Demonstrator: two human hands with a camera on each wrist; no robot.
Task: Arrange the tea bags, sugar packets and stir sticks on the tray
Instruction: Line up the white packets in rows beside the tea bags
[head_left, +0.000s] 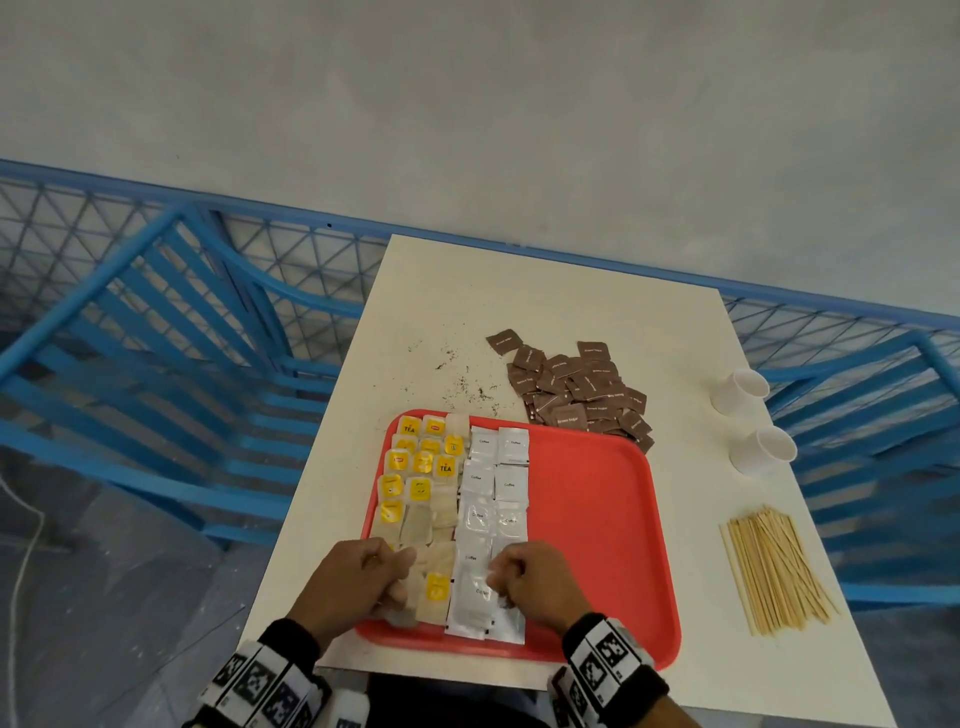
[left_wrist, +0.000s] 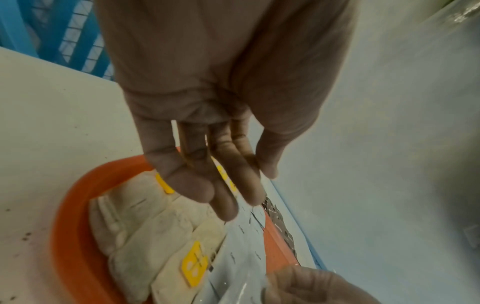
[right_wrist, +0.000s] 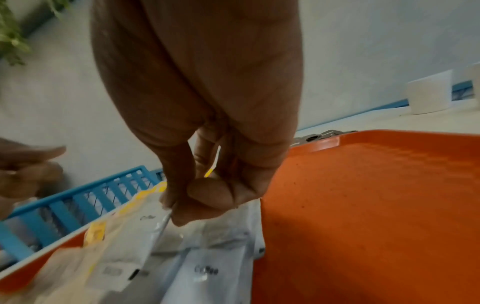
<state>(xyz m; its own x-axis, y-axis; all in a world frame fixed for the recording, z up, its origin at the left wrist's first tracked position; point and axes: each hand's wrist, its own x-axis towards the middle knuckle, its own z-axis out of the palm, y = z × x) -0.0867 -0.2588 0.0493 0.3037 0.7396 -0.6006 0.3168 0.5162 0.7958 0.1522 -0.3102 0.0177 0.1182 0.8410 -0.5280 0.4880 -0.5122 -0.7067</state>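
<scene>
Carefully, the right hand, fingers pinching a white coffee sachet, should square it at the red tray's near edge beside the tea bags, the left hand relaxed.

A white table is seen from above, with dark crumbs scattered over its far left part. Two white paper cups are placed near its right edge, one just behind the other, both apart from everything else. White sachets printed "Coffee" are laid in two columns. A blue metal railing with a wire-mesh panel is seen behind and beside the table, and a grey floor beyond it. A white cord is seen at the far left. A green plant is caught in the corner of the right wrist view.
</scene>
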